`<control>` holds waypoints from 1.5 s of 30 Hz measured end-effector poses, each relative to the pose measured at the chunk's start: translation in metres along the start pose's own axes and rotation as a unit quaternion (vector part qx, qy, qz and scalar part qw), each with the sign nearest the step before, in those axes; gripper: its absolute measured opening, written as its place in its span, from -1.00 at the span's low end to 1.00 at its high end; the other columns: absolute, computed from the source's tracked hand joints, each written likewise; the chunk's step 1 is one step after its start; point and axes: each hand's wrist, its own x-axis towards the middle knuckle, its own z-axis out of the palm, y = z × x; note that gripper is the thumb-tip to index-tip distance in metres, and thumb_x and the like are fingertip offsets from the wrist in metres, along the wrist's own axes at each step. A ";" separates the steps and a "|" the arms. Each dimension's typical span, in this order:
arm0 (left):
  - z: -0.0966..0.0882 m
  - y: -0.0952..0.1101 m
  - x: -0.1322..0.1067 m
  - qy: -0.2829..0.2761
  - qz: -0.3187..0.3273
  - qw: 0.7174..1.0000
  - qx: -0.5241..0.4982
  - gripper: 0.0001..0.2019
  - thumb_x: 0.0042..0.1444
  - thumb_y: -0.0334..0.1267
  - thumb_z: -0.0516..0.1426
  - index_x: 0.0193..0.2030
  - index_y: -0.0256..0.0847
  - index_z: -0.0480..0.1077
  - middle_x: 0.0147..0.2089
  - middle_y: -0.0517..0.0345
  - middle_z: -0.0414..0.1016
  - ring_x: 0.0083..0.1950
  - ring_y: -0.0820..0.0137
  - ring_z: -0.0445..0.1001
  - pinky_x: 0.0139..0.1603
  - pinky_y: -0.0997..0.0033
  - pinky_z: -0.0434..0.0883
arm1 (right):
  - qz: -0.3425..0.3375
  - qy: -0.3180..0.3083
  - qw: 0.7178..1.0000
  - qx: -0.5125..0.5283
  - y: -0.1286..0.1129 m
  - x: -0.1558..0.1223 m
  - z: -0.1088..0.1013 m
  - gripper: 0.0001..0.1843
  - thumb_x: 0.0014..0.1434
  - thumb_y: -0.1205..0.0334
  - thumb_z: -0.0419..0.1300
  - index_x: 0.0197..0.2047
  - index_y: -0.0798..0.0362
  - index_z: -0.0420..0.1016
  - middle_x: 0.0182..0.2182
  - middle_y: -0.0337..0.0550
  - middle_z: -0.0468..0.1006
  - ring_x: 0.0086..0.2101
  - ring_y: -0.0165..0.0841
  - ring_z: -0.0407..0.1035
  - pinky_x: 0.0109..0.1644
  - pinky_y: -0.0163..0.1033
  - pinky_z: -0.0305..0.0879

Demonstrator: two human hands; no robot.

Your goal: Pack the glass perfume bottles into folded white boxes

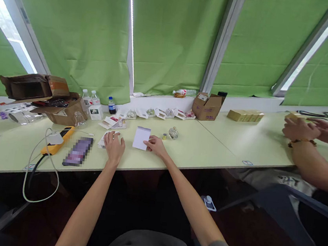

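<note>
My left hand [114, 145] lies palm down on a flat white paper carton [102, 141] near the table's front edge. My right hand [156, 145] has its fingertips at the right edge of a small white notepad [141, 138], which sits between my hands. Just beyond my right hand stand a small gold cap [164, 136] and a faceted glass bottle [173, 132]. Another person's hands [301, 128] at the right hold a small gold box [293, 117].
Open white cartons with glass bottles [150, 112] line the table's back. Further back stand cardboard boxes [207, 106], water bottles and stacked gold boxes [244, 116]. A yellow device with looping cables [57, 139] and a pixelated phone [78, 151] lie left of my hands.
</note>
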 end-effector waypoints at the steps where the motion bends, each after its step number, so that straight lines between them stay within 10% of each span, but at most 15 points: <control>1: 0.000 -0.003 0.001 -0.001 -0.002 0.999 0.037 -0.68 0.15 -0.24 0.02 0.03 -0.25 0.34 0.20 -0.18 0.22 0.35 0.05 0.00 0.35 -0.09 -0.15 | 0.001 0.004 1.000 -0.002 0.000 0.000 0.000 -0.55 0.01 0.03 0.33 -0.11 0.13 0.41 -0.44 -0.14 0.56 -0.57 -0.45 0.40 -0.56 -0.38 0.35; 11: 0.003 -0.025 -0.005 -0.042 -0.097 0.974 0.201 -0.41 0.04 -0.10 0.14 0.17 -0.39 0.19 0.25 -0.45 0.09 0.28 -0.16 0.05 0.18 -0.21 0.01 | 0.002 0.024 1.000 -0.008 0.005 0.003 -0.003 -0.56 -0.02 0.10 0.35 -0.10 0.12 0.43 -0.43 -0.15 0.57 -0.56 -0.44 0.40 -0.56 -0.39 0.33; 20: -0.006 -0.016 0.004 -0.049 -0.080 0.995 0.035 -0.55 0.15 -0.01 0.03 0.10 -0.22 0.34 0.11 -0.19 0.34 0.12 0.06 0.31 0.11 0.09 0.22 | -0.006 0.042 0.999 -0.003 0.003 0.003 -0.004 -0.51 -0.02 0.03 0.34 -0.08 0.14 0.42 -0.41 -0.11 0.58 -0.55 -0.43 0.41 -0.54 -0.37 0.34; 29: -0.009 -0.023 0.007 -0.026 -0.210 0.976 -0.046 -0.45 0.13 0.22 -0.06 -0.05 -0.20 0.40 -0.26 -0.10 0.50 -0.20 0.07 0.46 -0.19 0.17 0.32 | 0.001 0.039 0.999 -0.011 -0.001 0.001 -0.005 -0.52 -0.02 0.04 0.35 -0.09 0.14 0.42 -0.41 -0.10 0.58 -0.55 -0.43 0.41 -0.55 -0.37 0.34; 39: -0.007 -0.020 0.005 0.001 -0.096 0.991 -0.088 -0.43 0.04 0.03 0.16 0.15 -0.19 0.27 0.03 -0.08 0.39 -0.02 0.18 0.40 -0.03 0.22 0.33 | 0.006 0.040 0.999 -0.010 -0.003 0.000 -0.005 -0.57 0.02 0.05 0.32 -0.10 0.14 0.42 -0.41 -0.09 0.58 -0.55 -0.44 0.41 -0.54 -0.38 0.35; 45: -0.006 -0.026 0.005 0.009 -0.156 0.968 -0.196 -0.51 0.03 0.02 0.16 0.03 -0.24 0.36 -0.13 -0.01 0.46 -0.25 0.31 0.40 -0.19 0.29 0.38 | -0.025 0.083 0.995 -0.043 -0.003 0.001 -0.007 -0.53 0.02 0.06 0.31 -0.05 0.12 0.42 -0.32 -0.07 0.57 -0.47 -0.40 0.44 -0.52 -0.37 0.37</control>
